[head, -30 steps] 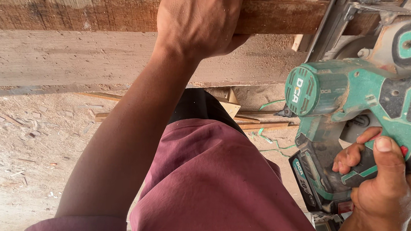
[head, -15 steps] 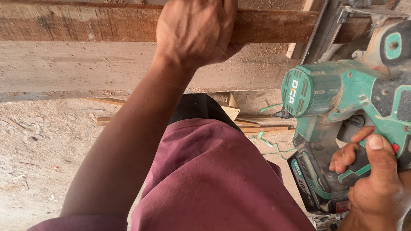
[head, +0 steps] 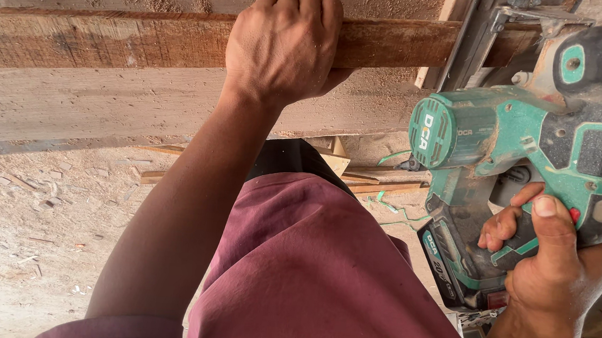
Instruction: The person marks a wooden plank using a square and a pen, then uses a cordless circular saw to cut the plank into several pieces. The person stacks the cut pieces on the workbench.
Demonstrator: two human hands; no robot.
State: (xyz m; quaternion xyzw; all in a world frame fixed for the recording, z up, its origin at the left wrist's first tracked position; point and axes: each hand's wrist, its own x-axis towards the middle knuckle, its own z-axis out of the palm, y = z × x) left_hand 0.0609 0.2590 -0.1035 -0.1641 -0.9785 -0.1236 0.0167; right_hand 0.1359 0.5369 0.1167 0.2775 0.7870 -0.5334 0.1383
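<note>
While my left hand (head: 285, 44) clamps down on the reddish plank (head: 112, 39) at 12 o'clock so it won't shift, my right hand (head: 555, 268) grips the green cordless saw (head: 521, 145) at 3 o'clock, shoe on the wood.

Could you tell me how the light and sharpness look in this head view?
Head view: even, soft daylight with no glare; the left hand gripping the plank is sharp, the right hand on the green saw also crisp; the saw looms large at the frame edge, cropped on the right.
</note>
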